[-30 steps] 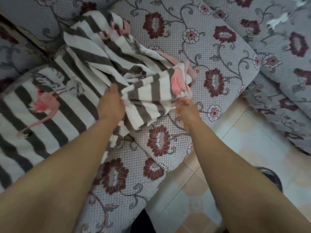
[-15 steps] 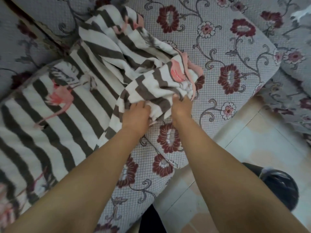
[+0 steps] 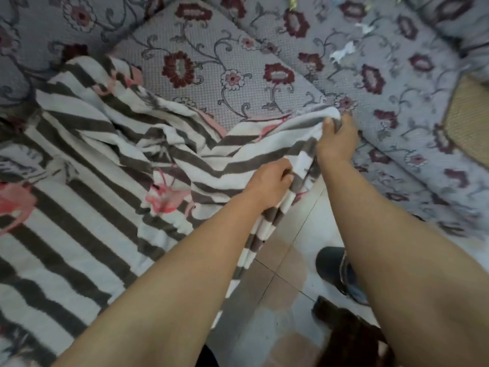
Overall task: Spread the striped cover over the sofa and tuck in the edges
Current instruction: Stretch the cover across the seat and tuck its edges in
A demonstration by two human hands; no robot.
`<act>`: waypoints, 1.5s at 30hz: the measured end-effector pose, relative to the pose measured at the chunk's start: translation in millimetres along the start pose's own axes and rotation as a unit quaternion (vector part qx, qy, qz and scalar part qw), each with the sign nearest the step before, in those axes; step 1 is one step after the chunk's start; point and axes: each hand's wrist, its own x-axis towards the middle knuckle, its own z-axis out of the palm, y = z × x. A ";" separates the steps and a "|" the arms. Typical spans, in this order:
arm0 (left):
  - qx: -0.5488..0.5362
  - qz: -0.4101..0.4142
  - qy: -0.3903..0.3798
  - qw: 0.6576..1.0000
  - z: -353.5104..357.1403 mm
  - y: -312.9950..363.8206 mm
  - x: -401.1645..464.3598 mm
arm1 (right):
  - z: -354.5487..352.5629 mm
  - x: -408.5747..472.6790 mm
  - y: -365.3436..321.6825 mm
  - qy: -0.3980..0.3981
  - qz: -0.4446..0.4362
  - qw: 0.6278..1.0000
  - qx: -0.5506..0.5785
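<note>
The striped cover (image 3: 79, 213), white with dark grey stripes and pink flamingo prints, lies over the left part of the sofa and bunches up toward the middle. My right hand (image 3: 337, 140) grips its far edge near the corner of the floral seat cushion (image 3: 211, 72). My left hand (image 3: 271, 185) pinches the same edge closer to me, where a strip of the cover hangs over the sofa front toward the floor. The grey sofa (image 3: 397, 83) with dark red flowers is bare beyond my right hand.
A second floral sofa section (image 3: 436, 165) runs along the right. Pale floor tiles (image 3: 280, 284) lie between the sofas. A dark shoe (image 3: 333, 268) and a brown object (image 3: 349, 337) sit on the floor at lower right. A woven yellowish panel (image 3: 468, 123) shows at far right.
Both hands have pulled the bunched cover to the right across the seat cushion, unfolding it. My right hand now reaches farther out, and the two hands are wider apart on the edge.
</note>
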 end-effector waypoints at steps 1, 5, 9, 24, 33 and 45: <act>-0.005 -0.022 -0.013 1.000 8.5 -3.5 0.3 | -2.0 -1.8 8.3 -0.024 0.003 0.999 -0.021; -0.025 -0.086 -0.022 0.996 16.0 -31.5 -10.6 | 10.0 -25.3 26.1 -0.112 0.020 0.993 -0.044; -0.016 -0.118 0.004 0.993 -15.0 -75.8 -41.3 | 41.7 -64.2 16.1 -0.207 -0.006 0.978 -0.026; 0.028 -0.314 0.286 0.905 -233.3 -246.3 -275.3 | 226.2 -306.8 -159.4 -0.534 -0.251 0.806 -0.047; -0.004 -0.402 0.357 0.843 -265.6 -346.8 -424.2 | 312.7 -445.6 -194.5 -0.576 -0.405 0.697 -0.134; 0.045 -0.426 0.391 0.814 -312.0 -496.8 -468.0 | 449.3 -522.9 -237.7 -0.400 -0.550 0.709 -0.189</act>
